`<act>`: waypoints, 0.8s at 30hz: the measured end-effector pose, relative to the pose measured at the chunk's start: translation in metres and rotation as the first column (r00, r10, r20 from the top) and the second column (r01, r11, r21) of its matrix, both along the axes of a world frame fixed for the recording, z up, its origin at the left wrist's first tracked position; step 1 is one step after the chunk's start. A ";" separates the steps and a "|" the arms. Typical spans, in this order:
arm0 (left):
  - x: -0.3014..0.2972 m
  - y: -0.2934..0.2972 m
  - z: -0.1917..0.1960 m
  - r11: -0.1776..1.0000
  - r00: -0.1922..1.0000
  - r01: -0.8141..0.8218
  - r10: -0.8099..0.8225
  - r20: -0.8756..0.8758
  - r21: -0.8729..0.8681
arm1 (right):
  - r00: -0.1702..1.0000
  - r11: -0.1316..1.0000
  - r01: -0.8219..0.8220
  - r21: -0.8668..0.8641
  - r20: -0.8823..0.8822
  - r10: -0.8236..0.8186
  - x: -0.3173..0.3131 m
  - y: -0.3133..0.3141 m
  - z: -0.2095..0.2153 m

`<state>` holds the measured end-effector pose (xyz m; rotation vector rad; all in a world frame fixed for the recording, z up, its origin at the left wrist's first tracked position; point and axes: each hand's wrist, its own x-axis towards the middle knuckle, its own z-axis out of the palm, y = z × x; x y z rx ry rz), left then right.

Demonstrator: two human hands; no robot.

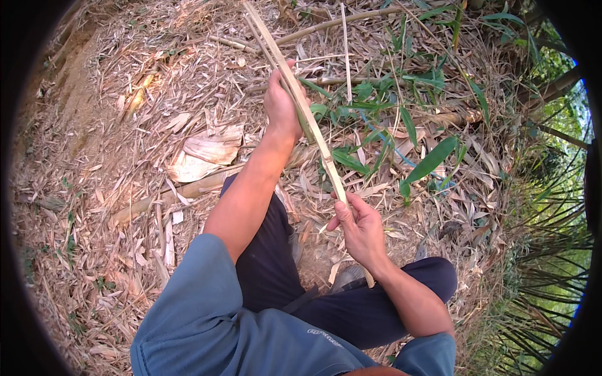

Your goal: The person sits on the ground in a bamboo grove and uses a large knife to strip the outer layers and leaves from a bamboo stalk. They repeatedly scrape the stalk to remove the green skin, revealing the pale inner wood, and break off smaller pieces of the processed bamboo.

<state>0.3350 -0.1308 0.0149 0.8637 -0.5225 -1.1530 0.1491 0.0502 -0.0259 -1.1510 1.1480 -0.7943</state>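
Note:
A long, pale split bamboo strip (319,139) runs slantwise in front of me, from the top of the view down to my right hand. Up at its middle, my left hand (283,108) is closed around it, along with a second, darker-edged length that lies beside it and parts slightly toward the far end. My right hand (361,230) pinches the near end between thumb and fingers. Below my right wrist a short pale piece (370,278) shows; whether it belongs to the same strip I cannot tell.
My legs in dark trousers (269,263) are folded under my arms. Dry bamboo leaves (119,263) cover the ground. A broad dry sheath (213,150), a fallen pole (188,191), a thin upright stick (347,56), green leaves (433,160) and a blue cord (401,155) lie around.

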 end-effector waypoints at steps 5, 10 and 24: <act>-0.001 0.000 -0.012 0.998 0.998 0.047 -0.048 -0.037 -0.037 | 0.999 0.999 -0.038 0.011 -0.039 0.038 -0.003 -0.001 0.004; -0.023 0.003 -0.009 0.999 0.999 0.026 -0.024 -0.039 0.041 | 1.000 1.000 0.010 -0.006 -0.007 -0.010 -0.006 -0.005 -0.005; -0.030 0.005 -0.009 0.998 0.999 0.038 -0.036 -0.026 0.049 | 0.999 0.999 -0.016 0.038 -0.038 0.017 -0.012 -0.010 -0.001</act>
